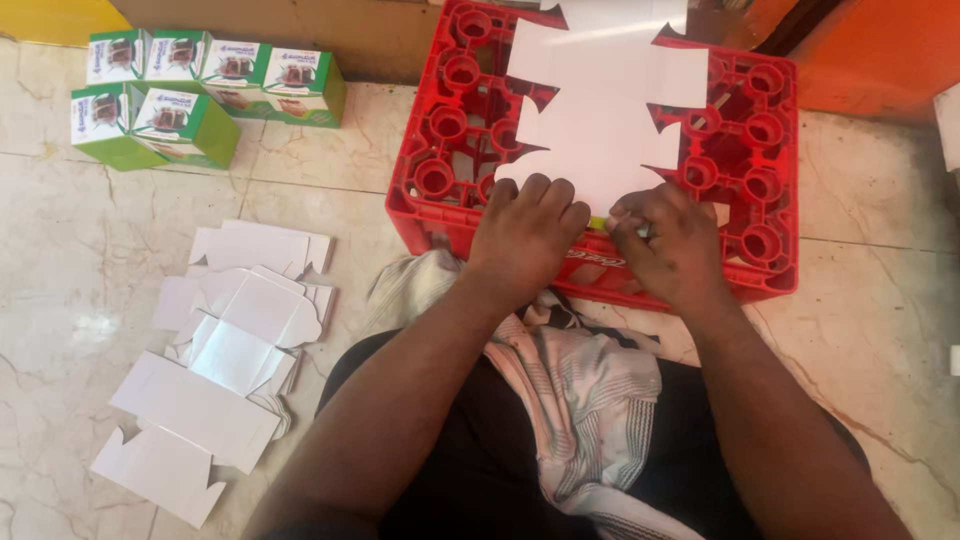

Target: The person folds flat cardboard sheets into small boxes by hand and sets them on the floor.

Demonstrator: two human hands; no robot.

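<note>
1. A flat white die-cut cardboard box blank [600, 120] lies across the top of an upturned red plastic bottle crate [770, 270], its near end at the crate's front edge.
2. The left hand [525, 232] presses knuckles-up on the blank's near end, fingers curled and held together.
3. The right hand [672, 245] sits just beside it at the same edge, fingertips pinching the card's near margin.
4. A striped grey cloth [575, 390] drapes over the person's lap below the crate.
5. On the marble floor [880, 330], a loose pile of unfolded white blanks [220, 370] lies toward the left edge.
6. Six folded green-and-white cartons [200, 90] stand grouped at the floor's far left corner.
</note>
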